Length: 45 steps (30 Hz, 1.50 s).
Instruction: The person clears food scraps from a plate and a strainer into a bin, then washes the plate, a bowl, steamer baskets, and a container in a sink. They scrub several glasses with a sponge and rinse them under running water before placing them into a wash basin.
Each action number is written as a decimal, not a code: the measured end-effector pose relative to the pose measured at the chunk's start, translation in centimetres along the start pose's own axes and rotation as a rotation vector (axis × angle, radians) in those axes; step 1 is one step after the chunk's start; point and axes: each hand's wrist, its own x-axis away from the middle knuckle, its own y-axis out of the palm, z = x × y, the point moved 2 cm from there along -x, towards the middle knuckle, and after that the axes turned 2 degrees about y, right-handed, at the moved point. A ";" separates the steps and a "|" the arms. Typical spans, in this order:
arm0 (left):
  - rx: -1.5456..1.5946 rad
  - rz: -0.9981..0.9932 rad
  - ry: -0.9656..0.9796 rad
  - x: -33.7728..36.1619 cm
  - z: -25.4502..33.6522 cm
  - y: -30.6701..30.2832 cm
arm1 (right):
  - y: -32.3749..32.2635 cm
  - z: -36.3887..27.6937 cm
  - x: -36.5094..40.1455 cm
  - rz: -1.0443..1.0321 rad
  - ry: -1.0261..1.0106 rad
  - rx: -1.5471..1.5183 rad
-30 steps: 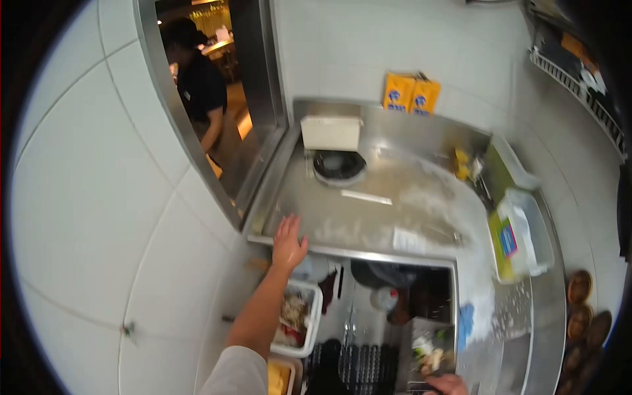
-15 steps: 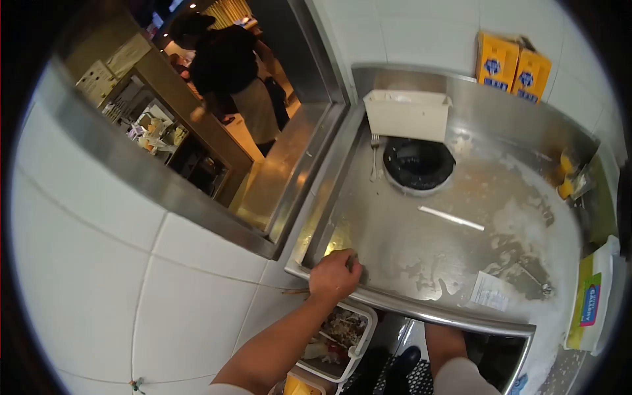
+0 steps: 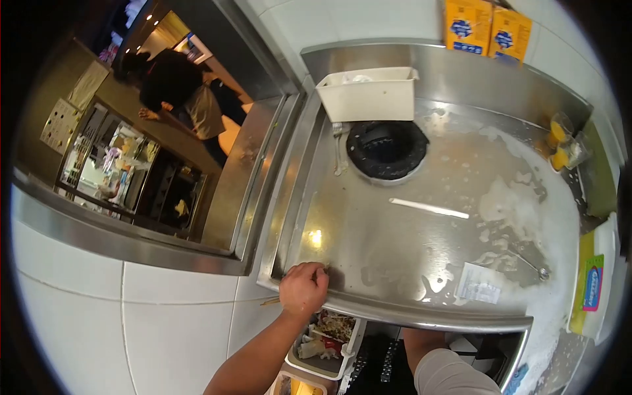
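The left hand [image 3: 304, 288] rests knuckles-up on the near-left corner of the wet, brushed-steel table [image 3: 368, 243]. Its grip is curled tight, with the fingers pressed together against the rounded front edge; I cannot tell whether anything is inside. The right hand is hidden below the near edge, and only a pale sleeve [image 3: 447, 372] shows. A round black ring [image 3: 386, 149] sits just before a white rectangular plastic bin [image 3: 367, 99] at the far edge. A thin white strip [image 3: 428, 209] lies mid-table, and a flat paper slip [image 3: 478, 288] lies toward the near edge.

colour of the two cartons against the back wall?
Both cartons are orange-yellow with a blue logo. The head view shows them at the top.
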 end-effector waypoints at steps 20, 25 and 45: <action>-0.060 0.043 0.211 2.0 -4.2 3.3 | -25.8 0.0 53.6 -0.573 -0.538 -0.503; -0.026 0.282 0.298 13.9 0.1 0.5 | -44.9 -0.1 74.5 -0.179 -0.797 0.120; -0.228 -0.418 -0.030 36.5 -1.6 -12.2 | -62.8 33.4 55.1 0.922 0.057 0.649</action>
